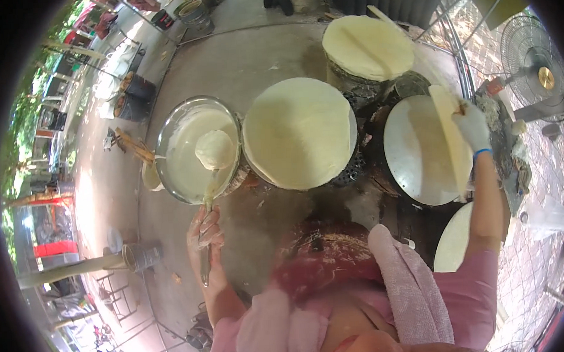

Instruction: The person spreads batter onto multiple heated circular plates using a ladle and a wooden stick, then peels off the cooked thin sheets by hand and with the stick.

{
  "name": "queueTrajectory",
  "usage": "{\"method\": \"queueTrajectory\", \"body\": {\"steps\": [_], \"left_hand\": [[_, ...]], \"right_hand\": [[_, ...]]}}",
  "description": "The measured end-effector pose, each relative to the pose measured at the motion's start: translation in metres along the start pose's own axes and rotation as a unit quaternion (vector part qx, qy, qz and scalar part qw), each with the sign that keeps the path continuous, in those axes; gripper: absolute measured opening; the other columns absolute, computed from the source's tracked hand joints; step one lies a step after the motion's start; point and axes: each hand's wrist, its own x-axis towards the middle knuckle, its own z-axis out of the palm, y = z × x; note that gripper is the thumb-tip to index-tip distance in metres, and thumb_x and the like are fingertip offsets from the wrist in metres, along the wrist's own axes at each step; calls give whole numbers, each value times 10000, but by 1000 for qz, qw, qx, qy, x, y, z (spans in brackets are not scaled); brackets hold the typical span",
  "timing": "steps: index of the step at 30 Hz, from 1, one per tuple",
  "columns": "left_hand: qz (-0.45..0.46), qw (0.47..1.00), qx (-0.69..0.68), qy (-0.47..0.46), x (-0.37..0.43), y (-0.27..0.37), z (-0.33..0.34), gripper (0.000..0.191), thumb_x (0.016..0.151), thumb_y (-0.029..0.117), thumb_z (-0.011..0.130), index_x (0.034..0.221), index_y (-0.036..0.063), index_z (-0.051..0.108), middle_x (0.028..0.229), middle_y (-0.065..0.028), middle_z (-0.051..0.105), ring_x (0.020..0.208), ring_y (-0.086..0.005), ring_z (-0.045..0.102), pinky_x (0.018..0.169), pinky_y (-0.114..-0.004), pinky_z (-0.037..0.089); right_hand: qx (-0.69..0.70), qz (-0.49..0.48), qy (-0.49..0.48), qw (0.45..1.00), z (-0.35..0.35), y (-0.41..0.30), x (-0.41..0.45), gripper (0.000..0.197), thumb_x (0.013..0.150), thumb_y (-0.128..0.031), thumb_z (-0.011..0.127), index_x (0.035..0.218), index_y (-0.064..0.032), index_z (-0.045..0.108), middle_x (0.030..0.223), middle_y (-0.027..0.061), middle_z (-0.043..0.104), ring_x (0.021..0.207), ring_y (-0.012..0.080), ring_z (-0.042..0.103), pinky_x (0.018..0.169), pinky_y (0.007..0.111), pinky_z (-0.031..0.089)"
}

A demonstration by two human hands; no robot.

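Note:
My left hand (206,229), smeared with batter, grips the handle of a ladle (215,149). The ladle's batter-coated bowl is over a steel basin (173,115) of pale batter (182,164). In a white glove, my right hand (471,124) holds a thin pale crepe-like sheet (450,133) by its right side. That sheet is partly lifted along the right of a round griddle (405,142), whose left part shows bare metal. Between the basin and this griddle, a full round pale sheet (299,133) covers a second round griddle (354,131).
Another round pale sheet (368,42) sits on a drum-like stand behind. Part of a pale disc (455,244) shows under my right arm. A standing fan (537,70) and wire mesh are on the right. Buckets (136,100) stand on the left. A towel (409,283) hangs over my shoulders.

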Motion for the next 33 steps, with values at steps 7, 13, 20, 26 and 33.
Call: {"method": "queueTrajectory", "body": {"steps": [7, 13, 20, 26, 33], "left_hand": [[-16, 988, -106, -109, -14, 34, -45, 416, 1027, 240, 267, 1187, -129, 372, 702, -30, 436, 479, -112, 436, 565, -321, 408], [5, 992, -40, -121, -8, 94, -75, 378, 1022, 214, 297, 1177, -122, 378, 675, -22, 408, 385, -101, 412, 407, -226, 362], [47, 993, 105, -9, -12, 181, -97, 350, 993, 216, 436, 1068, -122, 484, 608, 6, 398, 313, -46, 290, 283, -180, 232], [13, 991, 130, 2, -18, 241, -135, 345, 1013, 236, 376, 1100, -88, 456, 623, 14, 402, 310, -62, 342, 280, -191, 259], [-2, 993, 115, -29, -17, 272, -145, 347, 1013, 248, 382, 1091, -79, 469, 619, 24, 399, 315, -58, 343, 288, -186, 276]], "right_hand": [[-104, -67, 15, 992, -29, -123, 7, 448, 788, -192, 577, 1225, -96, 573, 956, 191, 662, 908, 322, 647, 784, 389, 492], [-54, -177, 39, 982, 111, -280, -53, 320, 850, -184, 518, 1164, -127, 550, 864, 180, 646, 773, 360, 634, 682, 483, 502], [-123, -131, -130, 975, 302, -397, -126, 398, 892, -175, 462, 1286, -126, 447, 903, 128, 643, 788, 318, 656, 653, 441, 536], [-101, -69, -173, 977, 359, -426, -141, 524, 874, -308, 548, 1336, -130, 375, 960, 135, 624, 841, 324, 652, 693, 456, 536], [-81, 31, -179, 980, 348, -455, -144, 911, 764, -459, 690, 1465, -141, 202, 1218, 176, 479, 981, 335, 607, 745, 454, 530]]}}
